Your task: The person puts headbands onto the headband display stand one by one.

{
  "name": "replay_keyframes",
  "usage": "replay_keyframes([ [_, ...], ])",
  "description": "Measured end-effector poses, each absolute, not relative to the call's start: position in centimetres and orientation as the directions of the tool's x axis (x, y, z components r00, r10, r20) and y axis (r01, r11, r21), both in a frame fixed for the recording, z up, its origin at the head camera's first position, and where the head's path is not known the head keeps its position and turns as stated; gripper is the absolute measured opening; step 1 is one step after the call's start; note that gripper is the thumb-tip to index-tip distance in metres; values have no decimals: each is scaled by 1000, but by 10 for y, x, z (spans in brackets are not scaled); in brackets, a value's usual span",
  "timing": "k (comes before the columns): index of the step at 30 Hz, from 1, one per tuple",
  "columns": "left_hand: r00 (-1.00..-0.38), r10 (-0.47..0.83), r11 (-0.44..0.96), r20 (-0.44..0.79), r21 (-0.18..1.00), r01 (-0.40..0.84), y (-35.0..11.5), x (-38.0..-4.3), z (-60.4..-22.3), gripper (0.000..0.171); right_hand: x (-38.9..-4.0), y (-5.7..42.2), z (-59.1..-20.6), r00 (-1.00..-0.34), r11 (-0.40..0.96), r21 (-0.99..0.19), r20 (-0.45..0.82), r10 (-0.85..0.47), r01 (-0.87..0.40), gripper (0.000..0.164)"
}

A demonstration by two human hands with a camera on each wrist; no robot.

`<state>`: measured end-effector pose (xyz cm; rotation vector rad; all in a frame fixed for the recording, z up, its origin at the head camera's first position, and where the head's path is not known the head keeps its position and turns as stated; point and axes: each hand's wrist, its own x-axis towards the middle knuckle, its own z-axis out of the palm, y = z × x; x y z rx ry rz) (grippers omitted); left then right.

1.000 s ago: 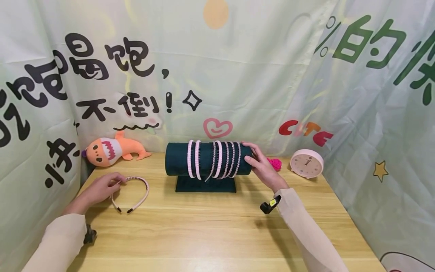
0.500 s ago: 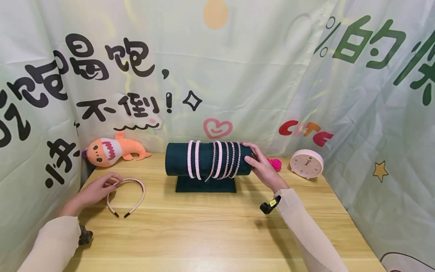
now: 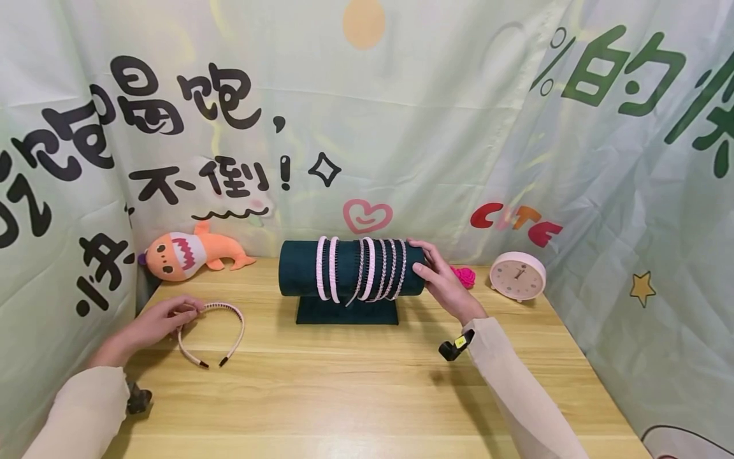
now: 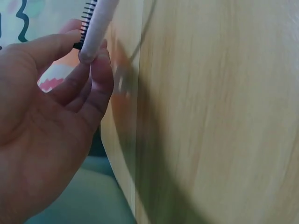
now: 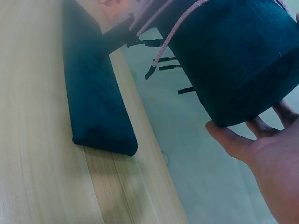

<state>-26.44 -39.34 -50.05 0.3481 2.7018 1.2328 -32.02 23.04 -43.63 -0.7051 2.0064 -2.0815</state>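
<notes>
At the left of the table, my left hand pinches a pale pink headband near the top of its curve. In the left wrist view, thumb and fingers hold the headband, whose row of black comb teeth shows. Its black-tipped ends point toward me in the head view. My right hand holds the right end of a dark green velvet headband stand, thumb in front and fingers over the top. Several headbands sit on its roll, pink ones and thinner braided ones. The right wrist view shows the fingers around the roll's end.
An orange shark plush lies at the back left. Behind my right hand are a bright pink flower-like thing and a pink round clock. Printed curtains enclose the wooden table at the back and sides.
My left hand has moved left and a little toward me with the headband, which has turned slightly. The right hand and the stand have stayed in place.
</notes>
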Motion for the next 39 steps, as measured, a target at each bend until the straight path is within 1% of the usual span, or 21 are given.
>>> replay_keyframes([
  [4,-955,285,606,-84,788,111,-396,-264,-500,29,-320,231,-436,-874,-81,-975,219,-433,-205,51],
  [8,-948,284,549,-142,835,40,-397,-263,-500,36,-320,230,-435,-876,-83,-976,218,-431,-202,51],
  [11,-944,280,513,-175,858,-7,-399,-262,-500,39,-319,230,-435,-876,-85,-976,216,-430,-199,51],
  [13,-944,281,514,-172,858,-4,-399,-261,-500,36,-318,229,-434,-876,-85,-977,214,-431,-197,51],
  [18,-951,286,530,-120,846,53,-399,-258,-504,30,-317,229,-433,-877,-85,-977,212,-432,-194,51],
  [24,-940,294,469,-176,883,-19,-404,-257,-504,35,-319,230,-436,-872,-94,-974,227,-434,-207,50],
  [28,-930,316,424,-189,905,-40,-406,-257,-504,37,-321,231,-436,-870,-98,-973,231,-435,-210,49],
  [31,-930,312,428,-196,903,-47,-406,-256,-502,36,-321,231,-436,-872,-94,-975,224,-435,-203,50],
  [36,-936,277,475,-218,878,-63,-406,-255,-499,36,-321,231,-436,-874,-90,-976,219,-434,-200,51],
  [39,-928,291,451,-233,889,-82,-406,-255,-498,39,-321,231,-436,-873,-94,-975,222,-435,-201,52],
])
